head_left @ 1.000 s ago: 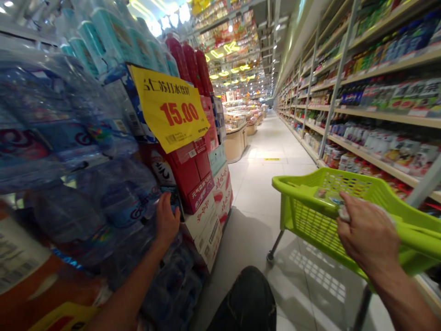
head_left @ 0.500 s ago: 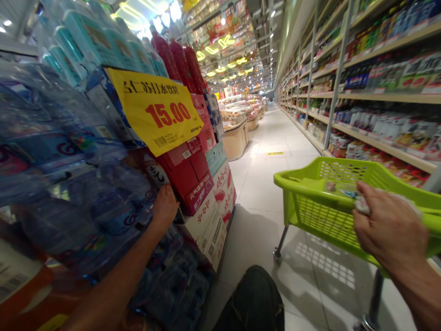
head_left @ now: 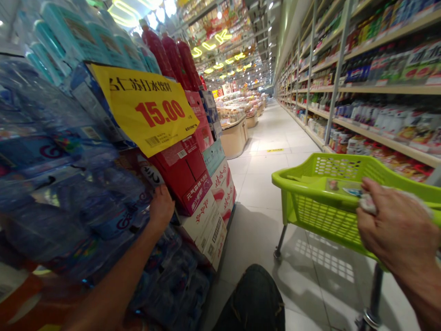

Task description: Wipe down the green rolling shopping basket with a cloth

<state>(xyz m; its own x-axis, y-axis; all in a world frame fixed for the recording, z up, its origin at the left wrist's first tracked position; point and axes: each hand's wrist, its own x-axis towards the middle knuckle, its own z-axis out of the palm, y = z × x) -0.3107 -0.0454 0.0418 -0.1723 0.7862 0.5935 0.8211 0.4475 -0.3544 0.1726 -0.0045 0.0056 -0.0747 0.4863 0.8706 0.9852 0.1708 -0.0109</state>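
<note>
Lime-green plastic cart (head_left: 320,216) stands on the pale floor (head_left: 253,184), the right hand (head_left: 396,225) curled around its near bar (head_left: 320,196) with something white (head_left: 368,203) under the fingers; the left hand (head_left: 162,205) is between wrapped water bottles (head_left: 113,211) and red cartons (head_left: 174,174), its grip hidden

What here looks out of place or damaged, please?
A whitish, crumpled-looking thing under the right hand looks odd: it seems no part of the green cart. I cannot tell what it is. The visible floor shows no spill.
</note>
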